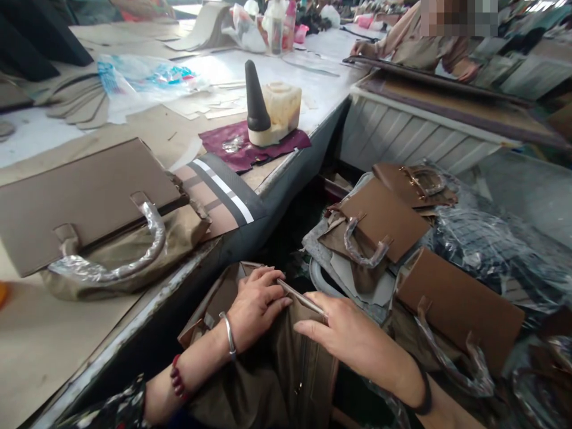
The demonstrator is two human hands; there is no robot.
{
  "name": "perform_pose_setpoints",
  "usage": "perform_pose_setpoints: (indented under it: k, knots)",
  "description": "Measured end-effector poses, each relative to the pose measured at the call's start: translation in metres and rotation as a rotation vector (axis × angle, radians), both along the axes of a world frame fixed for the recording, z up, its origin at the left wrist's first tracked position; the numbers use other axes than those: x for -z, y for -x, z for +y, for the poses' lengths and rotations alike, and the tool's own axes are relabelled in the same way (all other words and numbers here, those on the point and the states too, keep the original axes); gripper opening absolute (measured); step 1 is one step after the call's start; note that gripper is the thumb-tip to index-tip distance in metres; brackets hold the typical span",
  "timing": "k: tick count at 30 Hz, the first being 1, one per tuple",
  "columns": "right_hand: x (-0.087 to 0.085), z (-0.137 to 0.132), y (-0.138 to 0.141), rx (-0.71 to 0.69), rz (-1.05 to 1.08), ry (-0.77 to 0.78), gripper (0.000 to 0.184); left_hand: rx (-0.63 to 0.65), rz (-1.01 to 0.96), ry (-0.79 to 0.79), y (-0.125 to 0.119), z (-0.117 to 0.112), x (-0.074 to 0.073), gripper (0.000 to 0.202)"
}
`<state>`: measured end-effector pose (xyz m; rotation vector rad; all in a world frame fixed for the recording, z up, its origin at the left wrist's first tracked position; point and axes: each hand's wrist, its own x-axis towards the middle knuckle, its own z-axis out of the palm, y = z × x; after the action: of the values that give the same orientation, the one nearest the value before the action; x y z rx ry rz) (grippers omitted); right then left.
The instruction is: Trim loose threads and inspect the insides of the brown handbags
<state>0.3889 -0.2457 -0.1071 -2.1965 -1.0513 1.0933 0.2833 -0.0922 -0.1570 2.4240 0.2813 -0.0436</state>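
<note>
Below the table's edge, on my lap, lies a handbag (272, 369) with its olive-brown lining turned outward and a zip running down it. My left hand (261, 307), with a silver bangle at the wrist, is closed over the bag's upper edge, its thumb and fingers pinching the rim. Just to the right, my right hand (339, 325) grips the same edge between thumb and fingers. Part of the bag's stiff outer panel shows left of my left hand. Whatever lies beneath my fingers is hidden.
On the table (27, 363) at left lies a taupe handbag (89, 196) with plastic-wrapped handles. A glue container (286, 107) and a dark cone-topped bottle (257, 107) stand on maroon material (223, 143). Several brown bags (460, 304) are piled at right. Behind, a co-worker (411, 42) handles a panel.
</note>
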Motion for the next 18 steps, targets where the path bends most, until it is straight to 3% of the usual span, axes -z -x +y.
perform_pose_setpoints:
  k: [7,18]
  knots:
    - [0.041,0.000,-0.027,-0.041,0.250,0.000,0.024,0.080,0.029,0.216,-0.005,0.024,0.005,0.023]
    - [0.070,0.017,-0.047,-0.149,0.327,0.053,0.031,-0.106,0.125,0.388,-0.014,0.034,0.041,0.023]
